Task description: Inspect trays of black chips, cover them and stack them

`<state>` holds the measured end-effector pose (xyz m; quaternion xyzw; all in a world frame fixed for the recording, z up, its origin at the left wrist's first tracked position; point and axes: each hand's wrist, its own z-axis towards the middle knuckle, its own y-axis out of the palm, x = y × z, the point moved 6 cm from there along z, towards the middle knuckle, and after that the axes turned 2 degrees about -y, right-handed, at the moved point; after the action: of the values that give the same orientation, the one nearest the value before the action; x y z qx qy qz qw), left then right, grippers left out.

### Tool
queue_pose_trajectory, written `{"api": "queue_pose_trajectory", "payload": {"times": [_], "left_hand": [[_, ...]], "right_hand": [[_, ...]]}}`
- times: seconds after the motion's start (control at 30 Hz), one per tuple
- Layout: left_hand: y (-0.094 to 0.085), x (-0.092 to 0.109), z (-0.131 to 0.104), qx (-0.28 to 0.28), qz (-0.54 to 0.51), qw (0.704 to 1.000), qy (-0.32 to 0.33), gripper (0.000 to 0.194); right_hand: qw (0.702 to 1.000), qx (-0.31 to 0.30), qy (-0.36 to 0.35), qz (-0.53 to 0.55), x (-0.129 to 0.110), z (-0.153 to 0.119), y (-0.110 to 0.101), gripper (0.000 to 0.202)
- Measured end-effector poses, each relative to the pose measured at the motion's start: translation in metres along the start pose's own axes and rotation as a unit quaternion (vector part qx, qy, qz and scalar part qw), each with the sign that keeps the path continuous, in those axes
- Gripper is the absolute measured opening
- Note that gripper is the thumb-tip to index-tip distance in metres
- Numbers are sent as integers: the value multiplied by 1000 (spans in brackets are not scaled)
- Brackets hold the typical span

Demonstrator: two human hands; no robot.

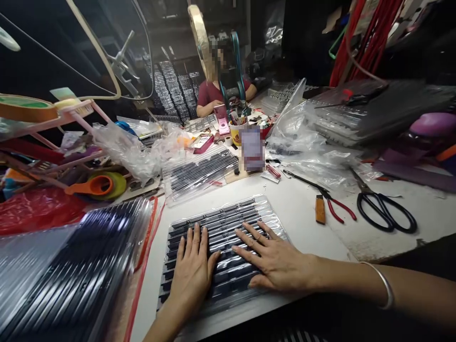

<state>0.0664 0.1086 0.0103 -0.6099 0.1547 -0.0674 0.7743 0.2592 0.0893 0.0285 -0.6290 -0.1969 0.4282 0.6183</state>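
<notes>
A clear plastic tray [228,294] lies on the white table in front of me, with rows of dark narrow strips [221,213] in its grooves. My left hand [194,266] rests flat on the tray's left part, fingers stretched toward the far edge. On the right part lies my right hand [276,261], palm down with its fingers spread. Each hand presses on the tray and grips nothing. What the dark strips are exactly, I cannot tell. The palms hide the middle rows.
Stacked filled trays [81,275] stand at the left. Behind lies another tray of strips [203,171]. To the right are pliers [329,199], an orange-handled piece [320,210] and scissors [386,211]. A phone [252,149] stands ahead; a person [210,95] sits across the table.
</notes>
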Motion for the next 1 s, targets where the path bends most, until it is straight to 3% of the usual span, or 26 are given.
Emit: {"api": "queue_pose_trajectory", "payload": {"times": [0.13,0.27,0.4,0.7,0.83,1.0], "left_hand": [[-5,15,-6,0,1,998,57,58],[-12,18,-7,-19,-13,996,82,76],[-10,16,-8,-40,-25,995,86,90],[-9,17,-4,-38,-41,996,75,80],[-2,-8,-15,-49,-105,992,48,54],[6,-67,-66,28,-246,957,-150,50]], "right_hand": [[999,-29,-14,43,-6,1,-2,71],[993,-75,5,95,0,6,-7,69],[996,-30,65,61,12,13,-11,69],[998,28,55,-2,19,30,-6,70],[995,57,83,-14,28,21,-7,54],[978,89,191,0,40,-28,-5,47]]}}
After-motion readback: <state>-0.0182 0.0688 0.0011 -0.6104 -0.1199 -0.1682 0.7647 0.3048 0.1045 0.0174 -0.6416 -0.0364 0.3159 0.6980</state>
